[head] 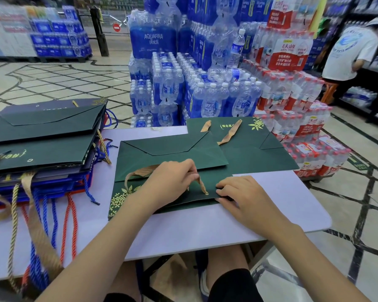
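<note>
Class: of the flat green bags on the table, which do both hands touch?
The front green bag: left hand pinches its ribbon handle, right hand grips its edge; others lie untouched.

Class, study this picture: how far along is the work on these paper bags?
Done, it seems: a stack of flat bags sits at the left. In hand: the left hand pinches the ribbon handle of the front green bag while the right hand pinches its edge. Left, probably: the second green bag behind lies flat, untouched.
</note>
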### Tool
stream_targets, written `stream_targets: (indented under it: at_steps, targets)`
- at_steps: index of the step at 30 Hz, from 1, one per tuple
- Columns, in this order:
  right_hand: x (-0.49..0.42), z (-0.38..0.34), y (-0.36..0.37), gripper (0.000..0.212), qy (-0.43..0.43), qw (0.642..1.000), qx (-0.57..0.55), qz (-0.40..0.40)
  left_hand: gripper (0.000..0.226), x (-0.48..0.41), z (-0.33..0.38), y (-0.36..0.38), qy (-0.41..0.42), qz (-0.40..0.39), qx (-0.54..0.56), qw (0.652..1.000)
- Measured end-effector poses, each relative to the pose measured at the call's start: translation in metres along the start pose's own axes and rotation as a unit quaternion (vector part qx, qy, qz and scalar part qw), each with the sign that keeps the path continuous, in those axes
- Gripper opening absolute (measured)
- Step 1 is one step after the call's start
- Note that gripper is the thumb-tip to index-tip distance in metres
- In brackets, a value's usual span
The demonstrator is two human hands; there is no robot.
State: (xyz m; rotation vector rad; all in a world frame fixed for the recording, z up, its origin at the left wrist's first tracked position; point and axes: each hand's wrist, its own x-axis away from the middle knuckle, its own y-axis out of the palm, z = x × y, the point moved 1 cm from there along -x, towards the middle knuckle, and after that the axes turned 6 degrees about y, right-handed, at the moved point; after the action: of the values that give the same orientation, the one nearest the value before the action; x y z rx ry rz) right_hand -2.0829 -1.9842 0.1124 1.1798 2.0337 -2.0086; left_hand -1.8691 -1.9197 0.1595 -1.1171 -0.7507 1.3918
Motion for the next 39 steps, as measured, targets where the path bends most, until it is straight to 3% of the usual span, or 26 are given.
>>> stream_targets:
  at_steps: [2,7,10,13,18,21,24,27,31,39]
  targets:
    - [0.001,-0.001,-0.002,0.023,0.026,0.999,-0.016,-0.027,0.013,-0.007,-0.006,-0.016,0.027,-0.017,-0.015,0.999]
    - [-0.012,-0.014,-0.001,0.051,0.120,0.991,-0.050,-0.017,0.011,-0.025,-0.030,-0.050,0.004,0.016,0.176,0.984]
    - [-0.032,-0.027,0.007,0.052,0.150,0.988,0.036,-0.008,0.011,-0.031,-0.037,-0.042,0.016,0.020,0.152,0.988]
    - [-0.042,-0.030,0.015,0.053,0.188,0.981,0.052,-0.019,0.016,-0.025,-0.042,-0.034,0.033,0.047,0.108,0.993]
    - [-0.044,-0.031,0.016,0.056,0.246,0.967,0.054,-0.023,0.040,0.026,-0.052,-0.021,-0.076,0.077,0.007,0.994]
    - [-0.040,-0.040,0.012,0.036,0.296,0.948,0.117,0.019,0.073,0.061,-0.058,0.002,-0.189,0.029,-0.083,0.978]
    - [-0.038,-0.047,0.004,0.051,0.407,0.893,0.178,-0.074,0.084,0.077,-0.061,0.016,-0.262,0.078,-0.084,0.958]
    - [-0.043,-0.049,-0.004,0.057,0.459,0.875,0.104,-0.108,0.078,0.081,-0.058,0.015,-0.281,0.150,-0.022,0.948]
    - [-0.055,-0.040,-0.009,0.057,0.540,0.829,-0.100,-0.106,0.071,0.086,-0.058,0.009,-0.287,0.184,0.008,0.940]
    - [-0.062,-0.030,-0.017,0.042,0.518,0.809,-0.278,0.007,0.052,0.085,-0.056,-0.002,-0.281,0.294,0.097,0.908]
